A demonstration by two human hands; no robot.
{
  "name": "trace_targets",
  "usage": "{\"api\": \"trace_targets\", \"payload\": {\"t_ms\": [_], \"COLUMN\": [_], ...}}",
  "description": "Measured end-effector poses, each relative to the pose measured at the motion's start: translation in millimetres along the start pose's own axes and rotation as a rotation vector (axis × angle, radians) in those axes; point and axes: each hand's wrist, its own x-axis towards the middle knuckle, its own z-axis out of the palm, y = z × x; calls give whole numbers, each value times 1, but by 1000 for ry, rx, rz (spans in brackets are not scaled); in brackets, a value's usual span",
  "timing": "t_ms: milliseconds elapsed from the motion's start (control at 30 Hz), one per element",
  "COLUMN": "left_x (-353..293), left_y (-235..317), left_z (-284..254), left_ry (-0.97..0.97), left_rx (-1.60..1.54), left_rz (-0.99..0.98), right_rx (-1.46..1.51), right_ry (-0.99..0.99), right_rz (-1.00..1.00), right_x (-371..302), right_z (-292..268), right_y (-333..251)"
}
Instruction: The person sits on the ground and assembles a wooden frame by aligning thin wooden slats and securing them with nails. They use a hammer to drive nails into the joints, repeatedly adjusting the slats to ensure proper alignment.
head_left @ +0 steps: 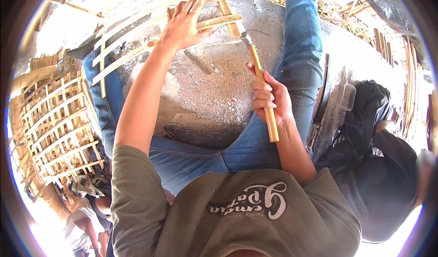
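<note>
My right hand (271, 95) is closed around the wooden handle of a hammer (257, 63). Its small metal head is by the lower end of a short bamboo slat (226, 11). Stretched out over a lattice of pale bamboo strips (132, 17), my left hand (185, 26) rests with fingers extended and thumb apart. One bamboo strip (219, 21) runs crosswise beside that thumb and over the short slat. The lattice lies between my spread legs in blue jeans, at the far left. Glare washes out part of it.
Beneath the work is a shiny, wrinkled grey sheet (214, 97). Finished-looking bamboo lattice panels (61, 124) are stacked at the left. A person in dark clothes (369, 179) sits close on my right, near a clear plastic container (348, 97). Another person (86, 225) is at the lower left.
</note>
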Motion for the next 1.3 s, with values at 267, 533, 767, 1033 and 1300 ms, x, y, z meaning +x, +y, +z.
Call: {"api": "trace_targets", "payload": {"t_ms": [267, 533, 767, 1033, 1300], "left_x": [0, -3, -2, -5, -7], "left_y": [-7, -6, -1, 0, 3], "left_z": [-1, 1, 5, 5, 4], "left_ry": [-32, -18, -56, 11, -23], "left_rx": [-77, -40, 105, 67, 66], "left_rz": [19, 11, 16, 7, -17], "right_rx": [-54, -444, -1034, -1506, -1317], "right_ry": [42, 185, 490, 592, 428], "right_rz": [-80, -251, -579, -762, -723], "right_x": [-3, -6, 16, 97, 113], "right_z": [5, 14, 50, 48, 37], "right_y": [-1, 6, 18, -19, -11]}}
